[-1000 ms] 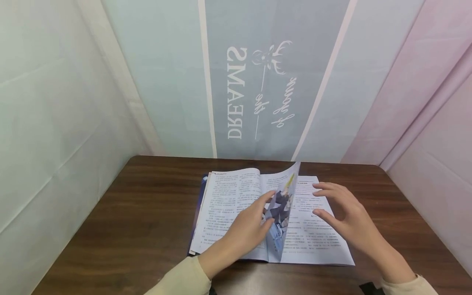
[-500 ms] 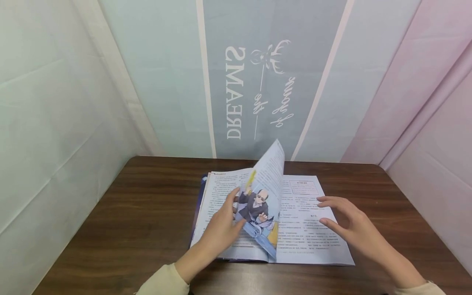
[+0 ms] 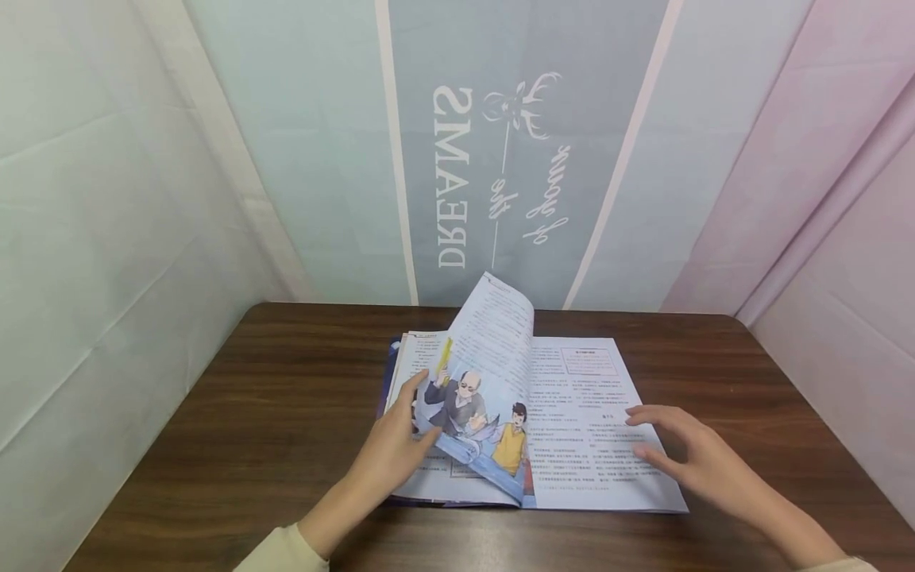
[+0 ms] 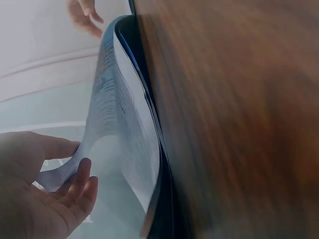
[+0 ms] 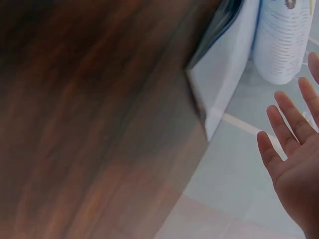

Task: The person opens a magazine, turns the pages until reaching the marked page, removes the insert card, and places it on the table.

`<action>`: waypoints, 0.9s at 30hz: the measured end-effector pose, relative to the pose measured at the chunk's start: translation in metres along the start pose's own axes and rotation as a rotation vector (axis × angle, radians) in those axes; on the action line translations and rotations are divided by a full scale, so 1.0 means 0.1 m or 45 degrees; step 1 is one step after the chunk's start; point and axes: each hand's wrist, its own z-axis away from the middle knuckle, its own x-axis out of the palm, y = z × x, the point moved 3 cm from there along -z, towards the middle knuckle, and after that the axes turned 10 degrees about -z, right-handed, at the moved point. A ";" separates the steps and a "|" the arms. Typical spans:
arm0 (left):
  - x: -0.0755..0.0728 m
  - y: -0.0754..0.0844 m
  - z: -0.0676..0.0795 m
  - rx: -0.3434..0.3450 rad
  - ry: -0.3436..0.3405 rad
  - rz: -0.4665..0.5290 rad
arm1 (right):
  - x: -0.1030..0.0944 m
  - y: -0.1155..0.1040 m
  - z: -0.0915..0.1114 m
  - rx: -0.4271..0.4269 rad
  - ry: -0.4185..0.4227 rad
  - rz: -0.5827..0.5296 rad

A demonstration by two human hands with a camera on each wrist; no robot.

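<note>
An open magazine (image 3: 608,461) lies on the brown wooden table, its pages full of small print. My left hand (image 3: 389,445) pinches the outer edge of one raised page (image 3: 493,342) between thumb and fingers. That page curves up over the left half and carries a drawing of a bald figure in a dark jacket and another in a yellow vest. In the left wrist view the page (image 4: 102,109) bends away from the pages beneath it. Over the right-hand page my right hand (image 3: 700,449) hovers with fingers spread and relaxed, holding nothing.
The dark wooden table (image 3: 250,429) extends around the magazine. Behind it hangs a pale curtain (image 3: 343,159) with mirrored white lettering and a deer head. White fabric (image 3: 93,278) borders the left side, pinkish fabric (image 3: 822,238) the right.
My left hand has carried the page leftward across the spine, so its drawing now faces up. My right hand has shifted slightly down and to the right.
</note>
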 end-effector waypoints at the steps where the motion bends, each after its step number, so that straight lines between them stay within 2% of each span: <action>1: -0.01 -0.02 0.00 -0.005 -0.002 -0.014 | 0.00 0.02 0.02 0.005 -0.007 0.007; 12: -0.09 -0.21 0.10 -0.018 -0.028 -0.136 | 0.02 0.25 0.20 0.159 -0.134 0.038; 19: -0.12 -0.32 0.16 0.014 -0.045 -0.176 | 0.02 0.37 0.28 0.129 -0.185 0.007; 27: -0.15 -0.45 0.23 0.053 -0.172 -0.217 | 0.01 0.45 0.32 0.116 -0.223 -0.013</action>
